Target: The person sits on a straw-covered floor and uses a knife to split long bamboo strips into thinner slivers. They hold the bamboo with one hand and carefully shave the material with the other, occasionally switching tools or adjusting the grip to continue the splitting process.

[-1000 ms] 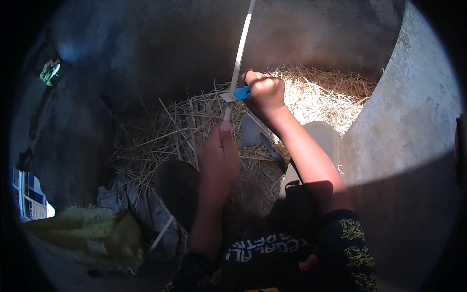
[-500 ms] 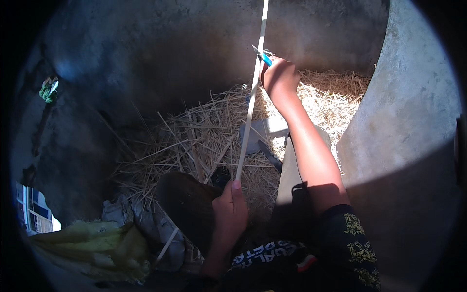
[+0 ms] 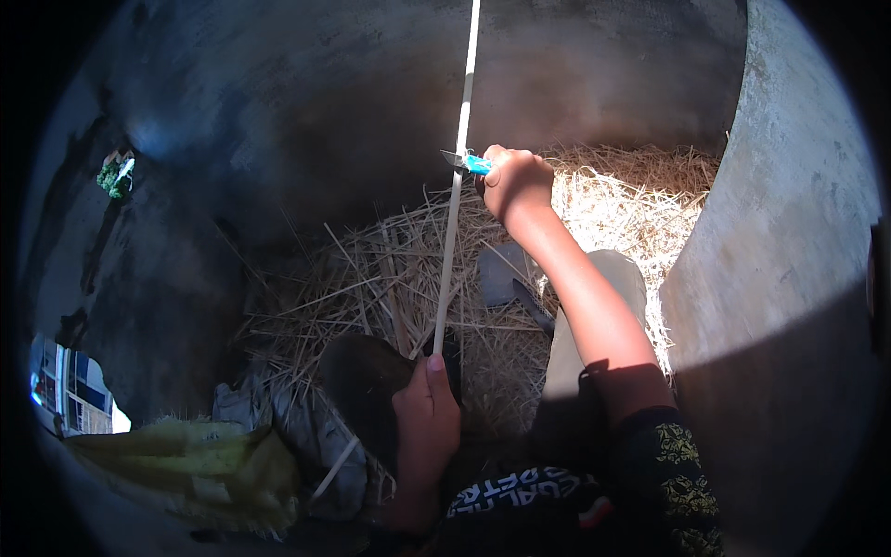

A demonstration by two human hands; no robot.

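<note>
A long, pale, thin strip (image 3: 451, 237), perhaps bamboo, runs upright from between my knees past the top of the picture. Its lower end is in my left hand (image 3: 428, 418), the thumb laid along it. My right hand (image 3: 520, 186) is closed around a small knife with a blue handle (image 3: 477, 164). The knife's short blade lies across the strip, touching it, about midway up the visible length. What lies inside the left fist is hidden.
Straw and shavings (image 3: 371, 269) cover the floor ahead. Among them are a grey block (image 3: 499, 274) and a dark blade-like tool (image 3: 533, 306). Curved concrete walls (image 3: 780, 232) surround me. A yellowish sack (image 3: 186, 464) lies at lower left; a green clump (image 3: 115, 174) is on the left wall.
My right hand and the knife have come down toward me along the strip, the blade now lying more crosswise. The strip has swung slightly left; my left hand still grips its lower end.
</note>
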